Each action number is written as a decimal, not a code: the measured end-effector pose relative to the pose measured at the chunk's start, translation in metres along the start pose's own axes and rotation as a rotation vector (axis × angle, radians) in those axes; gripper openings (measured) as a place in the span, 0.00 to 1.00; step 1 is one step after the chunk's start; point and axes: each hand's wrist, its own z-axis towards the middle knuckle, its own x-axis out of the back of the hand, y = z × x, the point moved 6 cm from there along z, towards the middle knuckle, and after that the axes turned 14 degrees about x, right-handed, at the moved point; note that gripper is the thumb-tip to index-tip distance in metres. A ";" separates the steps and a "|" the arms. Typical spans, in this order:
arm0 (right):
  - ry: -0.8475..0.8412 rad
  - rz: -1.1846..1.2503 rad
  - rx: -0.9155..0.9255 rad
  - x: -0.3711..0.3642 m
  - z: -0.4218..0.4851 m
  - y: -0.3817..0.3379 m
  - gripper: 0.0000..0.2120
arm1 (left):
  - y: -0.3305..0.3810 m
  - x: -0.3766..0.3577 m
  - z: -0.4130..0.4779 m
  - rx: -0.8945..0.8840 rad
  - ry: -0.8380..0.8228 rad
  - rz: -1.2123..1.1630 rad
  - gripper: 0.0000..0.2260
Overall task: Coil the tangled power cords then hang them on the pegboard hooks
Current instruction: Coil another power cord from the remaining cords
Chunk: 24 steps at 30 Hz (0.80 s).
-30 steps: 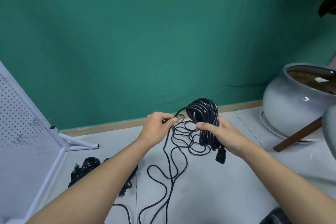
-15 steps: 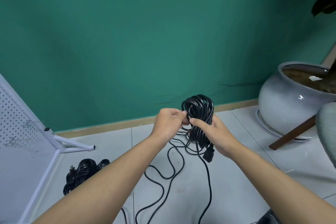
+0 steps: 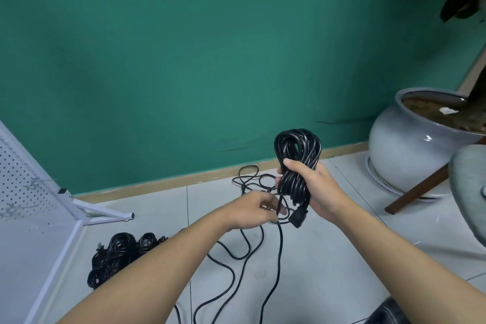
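Now | right hand (image 3: 319, 192) grips coiled cord (image 3: 297, 155) upright | left hand (image 3: 256, 209) pinches its loose strand (image 3: 281, 239) below

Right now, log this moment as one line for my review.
stage: coiling | right hand: grips coil | left hand: pinches loose cord | spare bundles: on floor | pegboard: no cord hung in view
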 end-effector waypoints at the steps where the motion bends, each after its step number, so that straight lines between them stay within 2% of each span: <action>1: 0.000 0.011 0.001 0.001 0.001 0.000 0.07 | -0.003 -0.001 0.002 -0.005 0.006 0.021 0.08; 4: 0.007 -0.030 0.028 0.007 0.003 -0.001 0.09 | -0.014 0.003 0.009 -0.007 0.036 0.114 0.01; 5: 0.025 -0.067 0.039 0.011 0.004 -0.001 0.09 | -0.018 0.005 0.010 -0.005 0.053 0.144 0.02; 8: 0.064 -0.336 0.090 0.026 0.006 0.000 0.07 | -0.019 0.021 0.007 -0.057 0.144 0.249 0.03; 11: 0.060 -0.535 0.076 0.033 0.008 0.007 0.07 | 0.002 0.045 -0.004 -0.241 0.390 0.412 0.05; 14: -0.043 -0.651 0.045 0.025 0.009 0.010 0.07 | 0.030 0.054 -0.025 -0.493 0.567 0.447 0.02; 17: -0.233 -0.594 0.046 0.004 0.003 0.009 0.04 | 0.041 0.065 -0.039 -0.554 0.641 0.403 0.05; 20: -0.401 -0.514 0.018 -0.013 -0.008 0.006 0.09 | 0.042 0.072 -0.047 -0.583 0.654 0.367 0.06; 24: -0.542 -0.378 -0.105 -0.025 -0.020 0.003 0.15 | 0.053 0.068 -0.062 -0.698 0.706 0.384 0.07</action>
